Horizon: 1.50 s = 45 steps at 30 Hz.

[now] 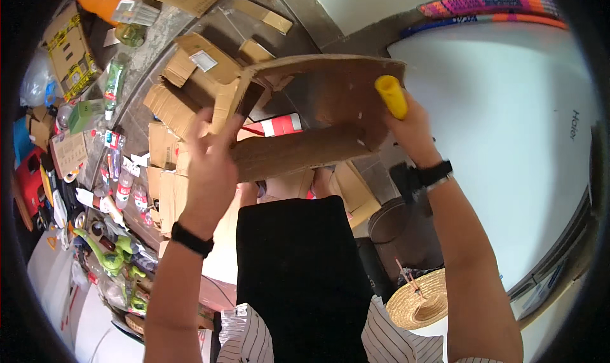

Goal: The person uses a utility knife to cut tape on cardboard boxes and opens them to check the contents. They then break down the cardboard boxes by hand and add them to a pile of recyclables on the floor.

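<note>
The cardboard box (pixel 298 152) is held up in front of the person, its open middle showing the tiled floor (pixel 304 40) and other cardboard pieces (pixel 164 144) below. The left hand (pixel 215 148) appears to pinch the box's left edge between thumb and fingers, though motion blurs the fingertips. The right hand (pixel 412 129) is closed around a yellow handle (pixel 392 98) at the box's right side; whatever the handle carries is hidden. The box is probably light for its size, its walls stiff when flat but ready to fold along creases and buckle in mid-panel. Its dry paper surface should give good friction, while raw edges could scrape skin. The surest hold is likely near a corner, where two walls brace each other, with fingers well clear of the handled tool.
</note>
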### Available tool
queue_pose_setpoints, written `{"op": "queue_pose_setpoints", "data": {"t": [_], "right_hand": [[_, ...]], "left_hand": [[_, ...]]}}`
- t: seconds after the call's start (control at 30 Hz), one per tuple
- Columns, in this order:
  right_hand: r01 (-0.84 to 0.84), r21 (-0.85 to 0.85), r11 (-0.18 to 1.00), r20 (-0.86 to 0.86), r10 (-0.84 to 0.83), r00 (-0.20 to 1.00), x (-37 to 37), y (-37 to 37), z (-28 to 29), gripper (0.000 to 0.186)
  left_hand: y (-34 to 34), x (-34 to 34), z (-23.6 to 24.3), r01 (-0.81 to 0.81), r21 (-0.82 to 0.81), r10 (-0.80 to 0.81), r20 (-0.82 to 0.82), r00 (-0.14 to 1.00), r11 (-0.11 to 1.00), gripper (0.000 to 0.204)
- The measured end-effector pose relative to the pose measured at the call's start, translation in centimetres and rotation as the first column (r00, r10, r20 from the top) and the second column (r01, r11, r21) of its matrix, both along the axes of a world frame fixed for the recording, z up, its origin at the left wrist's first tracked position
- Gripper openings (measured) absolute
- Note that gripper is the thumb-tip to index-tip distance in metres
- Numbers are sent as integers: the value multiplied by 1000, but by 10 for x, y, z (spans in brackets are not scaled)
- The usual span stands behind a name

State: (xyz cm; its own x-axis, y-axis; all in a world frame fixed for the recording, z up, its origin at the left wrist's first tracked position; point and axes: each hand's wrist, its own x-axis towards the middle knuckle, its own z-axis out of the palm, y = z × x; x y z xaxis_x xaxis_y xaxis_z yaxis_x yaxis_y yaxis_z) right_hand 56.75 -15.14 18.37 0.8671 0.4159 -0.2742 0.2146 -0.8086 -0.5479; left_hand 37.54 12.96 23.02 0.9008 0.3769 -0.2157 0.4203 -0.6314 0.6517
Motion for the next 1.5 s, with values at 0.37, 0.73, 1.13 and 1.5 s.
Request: {"op": "queue_pose_setpoints", "data": {"t": [0.37, 0.73, 1.13, 1.5], "right_hand": [[127, 352, 927, -68, -111, 992, 27, 45, 152, 10], [-151, 577, 803, -250, 350, 903, -22, 166, 260, 32], [-722, -82, 687, 126, 726, 676, -58, 172, 106, 54], [-768, 220, 601, -256, 796, 549, -112, 258, 116, 33]], "left_hand": [[-58, -96, 75, 236, -321, -237, 36, 971, 917, 54], [-82, -113, 104, -576, -16, 560, 254, 788, 817, 36], [-78, -241, 139, -708, -675, 946, -48, 321, 206, 34], [-98, -323, 101, -387, -876, 939, -179, -294, -288, 37]]}}
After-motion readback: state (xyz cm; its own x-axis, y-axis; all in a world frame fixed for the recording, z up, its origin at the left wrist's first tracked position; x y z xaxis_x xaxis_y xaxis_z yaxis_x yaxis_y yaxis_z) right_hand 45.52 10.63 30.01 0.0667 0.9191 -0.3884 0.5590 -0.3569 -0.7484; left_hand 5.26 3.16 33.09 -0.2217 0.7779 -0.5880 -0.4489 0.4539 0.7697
